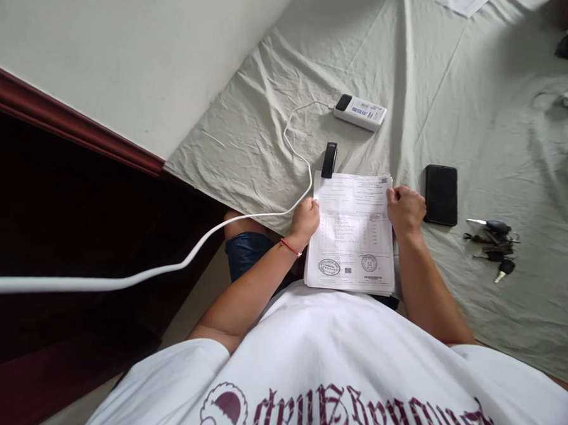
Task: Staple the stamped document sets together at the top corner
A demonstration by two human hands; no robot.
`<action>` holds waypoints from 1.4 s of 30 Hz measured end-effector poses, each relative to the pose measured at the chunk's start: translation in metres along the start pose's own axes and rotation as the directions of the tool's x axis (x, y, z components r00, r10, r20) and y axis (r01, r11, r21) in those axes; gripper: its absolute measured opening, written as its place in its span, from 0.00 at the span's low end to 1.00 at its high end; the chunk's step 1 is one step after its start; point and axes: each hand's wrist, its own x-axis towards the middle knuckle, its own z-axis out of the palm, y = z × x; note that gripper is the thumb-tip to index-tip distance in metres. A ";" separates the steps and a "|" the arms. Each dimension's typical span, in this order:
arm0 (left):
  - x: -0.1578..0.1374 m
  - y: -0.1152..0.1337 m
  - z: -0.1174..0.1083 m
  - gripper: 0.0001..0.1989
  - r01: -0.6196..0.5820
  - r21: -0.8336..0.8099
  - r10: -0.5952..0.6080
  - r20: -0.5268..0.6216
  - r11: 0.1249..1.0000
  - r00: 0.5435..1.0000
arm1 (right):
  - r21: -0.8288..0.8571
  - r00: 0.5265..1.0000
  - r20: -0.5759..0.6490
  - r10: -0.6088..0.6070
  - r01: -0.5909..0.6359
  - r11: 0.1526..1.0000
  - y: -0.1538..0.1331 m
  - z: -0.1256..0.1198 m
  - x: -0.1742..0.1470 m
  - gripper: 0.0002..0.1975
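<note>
A stack of printed paper sheets (354,232) with round and oval stamps near its bottom lies over my lap and the bed's edge. My left hand (305,219) is closed on the stack's left edge, with the thumb on top. At the upper right edge my right hand (406,208) has its fingers curled in, pinching the sheets. A small black stapler (330,160) sits at the stack's top left corner; whether it grips the sheets I cannot tell. Just right of my right hand lies a black phone (441,195).
A white power bank (360,112) with a white cable (186,258) lies beyond the stapler; the cable passes over my left forearm's side. Several keys (494,242) lie right of the phone. A pale green sheet (270,110) covers the bed, and a white wall (130,52) borders it.
</note>
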 end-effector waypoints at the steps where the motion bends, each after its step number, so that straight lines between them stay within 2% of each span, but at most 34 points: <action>1: -0.002 -0.001 -0.001 0.20 0.001 -0.027 0.000 0.012 1.000 1.000 | 0.004 1.000 -0.011 0.002 -0.002 1.000 0.001 0.001 0.000 0.18; 6: -0.019 -0.005 -0.010 0.17 0.015 -0.085 -0.007 0.093 0.996 0.996 | 0.012 0.999 -0.028 0.025 -0.024 1.000 0.001 0.003 -0.005 0.19; 10: -0.028 -0.003 -0.015 0.18 -0.011 -0.003 0.011 0.074 1.000 0.997 | 0.008 0.999 -0.012 0.044 -0.044 0.999 -0.004 0.000 -0.008 0.18; 15: -0.025 0.002 -0.014 0.19 0.008 0.031 -0.010 0.047 0.999 0.999 | 0.013 0.999 -0.002 0.050 -0.050 0.999 -0.004 -0.004 -0.006 0.15; 21: -0.021 -0.003 -0.016 0.19 0.028 -0.015 -0.026 0.100 1.000 0.995 | 0.017 1.000 0.018 0.013 -0.013 1.000 0.002 -0.002 -0.005 0.15; 24: -0.022 -0.006 -0.018 0.18 0.003 -0.038 0.002 0.129 0.999 0.992 | 0.043 0.994 -0.074 -0.080 0.083 0.996 0.001 0.000 -0.004 0.18; 27: -0.023 -0.007 -0.018 0.17 -0.002 -0.053 0.010 0.141 0.999 0.990 | 0.047 0.948 -0.157 -0.275 0.286 0.957 -0.008 0.004 0.004 0.28; 32: -0.022 -0.007 -0.017 0.18 -0.006 -0.028 0.009 0.128 1.000 0.992 | 0.071 0.841 -0.031 -0.540 0.541 0.838 -0.041 0.013 0.025 0.24; 37: -0.022 -0.009 -0.016 0.17 -0.007 -0.050 0.014 0.135 0.999 0.991 | 0.124 0.753 0.059 -0.656 0.646 0.753 -0.073 0.023 0.033 0.20; 42: -0.022 -0.013 -0.015 0.18 -0.003 -0.085 0.015 0.132 0.996 0.991 | 0.190 0.739 0.088 -0.668 0.646 0.739 -0.081 0.031 0.032 0.19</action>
